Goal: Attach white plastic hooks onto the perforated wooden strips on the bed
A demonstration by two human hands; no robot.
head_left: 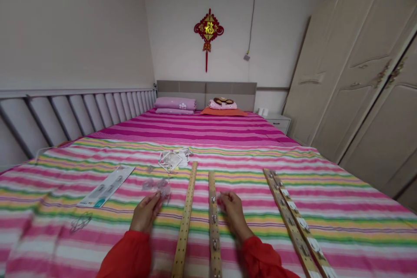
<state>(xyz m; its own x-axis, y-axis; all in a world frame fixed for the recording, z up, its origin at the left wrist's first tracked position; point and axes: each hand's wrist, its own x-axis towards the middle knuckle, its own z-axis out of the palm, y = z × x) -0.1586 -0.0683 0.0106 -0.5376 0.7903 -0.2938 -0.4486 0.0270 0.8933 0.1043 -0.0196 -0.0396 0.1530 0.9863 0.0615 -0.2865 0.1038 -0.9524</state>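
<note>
My left hand (146,210) is closed in a pinch, its fingertips at a cluster of small clear plastic packets (158,184); whether it grips one is unclear. My right hand (233,210) pinches something small that I cannot make out, close beside the right edge of a wooden strip (213,184). Several shiny metal clips (214,218) sit in a row along that strip. Between my hands lies a second wooden strip (187,213), with rows of small holes and no clips.
Two more wooden strips (289,221) with metal pieces and white labels lie to the right. At left are a card of metal parts (107,186) and a thin tangled wire (81,222). More packaging (174,159) lies beyond the packets, on the striped bedspread (247,156).
</note>
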